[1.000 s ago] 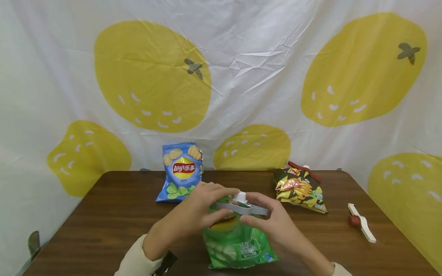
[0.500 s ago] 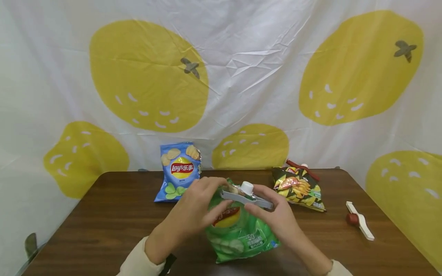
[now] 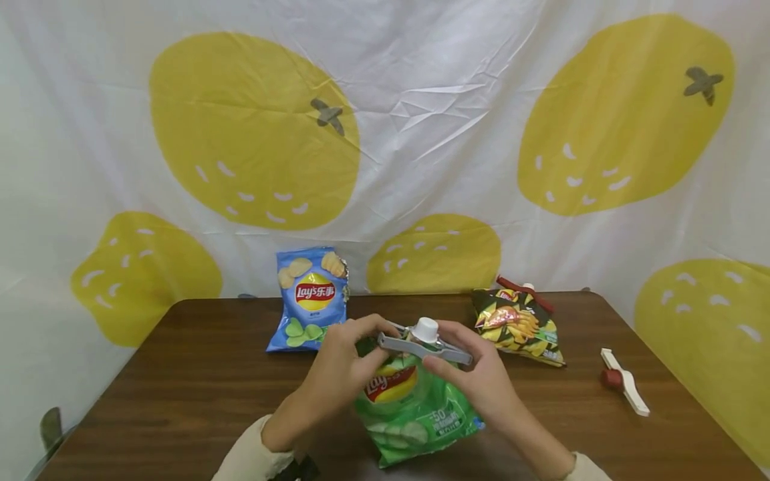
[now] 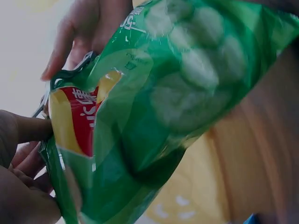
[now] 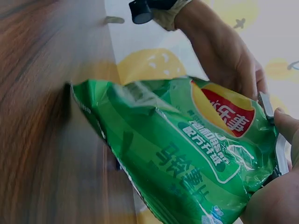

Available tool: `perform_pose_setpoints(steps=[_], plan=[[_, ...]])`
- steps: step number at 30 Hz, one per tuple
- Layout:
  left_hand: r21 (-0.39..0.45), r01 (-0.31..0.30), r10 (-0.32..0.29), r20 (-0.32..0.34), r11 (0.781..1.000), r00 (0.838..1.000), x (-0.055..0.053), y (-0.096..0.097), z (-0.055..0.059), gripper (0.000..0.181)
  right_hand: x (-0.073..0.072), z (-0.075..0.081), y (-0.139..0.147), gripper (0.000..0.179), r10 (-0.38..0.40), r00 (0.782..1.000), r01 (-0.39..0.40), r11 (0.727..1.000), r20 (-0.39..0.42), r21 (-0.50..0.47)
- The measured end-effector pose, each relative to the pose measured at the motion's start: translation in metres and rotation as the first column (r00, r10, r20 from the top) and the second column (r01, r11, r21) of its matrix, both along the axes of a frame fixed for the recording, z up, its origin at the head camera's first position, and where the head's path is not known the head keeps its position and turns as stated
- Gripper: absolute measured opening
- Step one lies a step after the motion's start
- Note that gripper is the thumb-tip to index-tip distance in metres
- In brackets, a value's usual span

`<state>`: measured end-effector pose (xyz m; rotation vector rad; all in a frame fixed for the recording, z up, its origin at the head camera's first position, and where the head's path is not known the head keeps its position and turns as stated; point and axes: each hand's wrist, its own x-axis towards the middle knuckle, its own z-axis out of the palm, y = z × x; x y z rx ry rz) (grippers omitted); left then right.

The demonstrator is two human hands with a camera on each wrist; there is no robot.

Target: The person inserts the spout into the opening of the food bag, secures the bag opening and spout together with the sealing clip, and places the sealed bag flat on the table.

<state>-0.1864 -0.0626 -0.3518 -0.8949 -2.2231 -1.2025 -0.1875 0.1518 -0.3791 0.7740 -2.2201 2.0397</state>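
In the head view a green Lay's chip bag hangs upright between both hands, its top edge in a grey bag clip with a white cap. My left hand pinches the clip's left end and the bag top between thumb and fingers. At the other end, my right hand grips the clip, thumb in front and fingers behind. The left wrist view shows the bag tilted, its top at the fingers. From the right wrist, the bag's bottom corner appears near the tabletop.
A blue Lay's bag stands at the back left of the brown table. Back right lies a black-and-yellow chip bag with a dark red clip. A white clip with a red cap lies at the right.
The green bag and its clip rose and tilted slightly, then came a little lower and more level. Its Lay's logo shows more now. Both hands keep their hold as the head view shifts slightly.
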Motion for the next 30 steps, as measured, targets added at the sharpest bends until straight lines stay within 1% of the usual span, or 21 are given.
perform_pose_setpoints(steps=[1,3,5,7,8,10,13,15,16,18,20,22,25,27,29,30], plan=[[0.039,0.017,-0.019,0.054,0.999,0.998,0.002,0.002,0.003,0.012,0.000,0.000,0.000,0.043,0.007,1.000,-0.007,1.000,0.006,-0.010],[0.099,0.031,-0.047,0.159,0.995,0.986,0.008,0.006,0.009,0.023,0.001,-0.001,0.001,0.044,0.023,0.999,-0.022,0.999,0.025,-0.041],[0.125,0.031,-0.062,0.250,0.992,0.966,0.013,0.009,0.017,0.035,0.001,-0.001,0.002,0.046,0.038,0.998,-0.035,0.997,0.048,-0.074],[0.121,0.030,-0.069,0.330,0.992,0.942,0.020,0.011,0.026,0.039,0.001,0.000,0.003,0.046,0.055,0.997,-0.049,0.994,0.059,-0.099],[0.110,0.040,-0.077,0.361,0.993,0.929,0.020,0.010,0.027,0.039,0.001,0.000,0.004,0.047,0.062,0.996,-0.055,0.993,0.059,-0.105],[0.092,0.081,-0.112,0.409,0.992,0.906,0.019,0.008,0.029,0.037,0.000,0.001,0.004,0.046,0.078,0.996,-0.072,0.991,0.053,-0.114],[0.086,0.131,-0.156,0.451,0.988,0.879,0.017,0.004,0.030,0.032,0.000,0.001,0.005,0.045,0.101,0.994,-0.096,0.990,0.040,-0.106],[0.099,0.139,-0.169,0.455,0.985,0.874,0.016,0.003,0.029,0.033,-0.001,0.003,0.006,0.044,0.110,0.993,-0.107,0.991,0.035,-0.086],[0.110,0.134,-0.169,0.453,0.985,0.875,0.015,0.003,0.028,0.033,-0.001,0.003,0.006,0.043,0.113,0.993,-0.111,0.991,0.028,-0.070],[0.125,0.119,-0.162,0.437,0.985,0.885,0.014,0.004,0.024,0.033,-0.002,0.005,0.007,0.040,0.109,0.994,-0.109,0.994,0.003,-0.031],[0.137,0.107,-0.157,0.426,0.985,0.891,0.011,0.005,0.016,0.033,-0.002,0.007,0.007,0.036,0.090,0.995,-0.090,0.996,-0.038,0.002],[0.141,0.100,-0.151,0.416,0.985,0.897,0.007,0.005,0.009,0.033,-0.001,0.008,0.007,0.032,0.045,0.994,-0.041,0.998,-0.104,0.036],[0.130,0.097,-0.142,0.402,0.987,0.905,0.003,0.006,0.000,0.035,0.001,0.011,0.006,0.026,-0.041,0.979,0.056,0.996,-0.202,0.068],[0.122,0.096,-0.137,0.392,0.988,0.910,0.004,0.006,-0.001,0.036,0.003,0.011,0.005,0.023,-0.076,0.967,0.097,0.993,-0.245,0.073],[0.124,0.098,-0.139,0.388,0.987,0.911,0.007,0.007,0.001,0.035,0.004,0.012,0.005,0.021,-0.081,0.963,0.101,0.993,-0.257,0.064],[0.130,0.100,-0.143,0.386,0.987,0.911,0.009,0.008,0.003,0.035,0.004,0.012,0.005,0.021,-0.074,0.965,0.091,0.994,-0.250,0.055]])
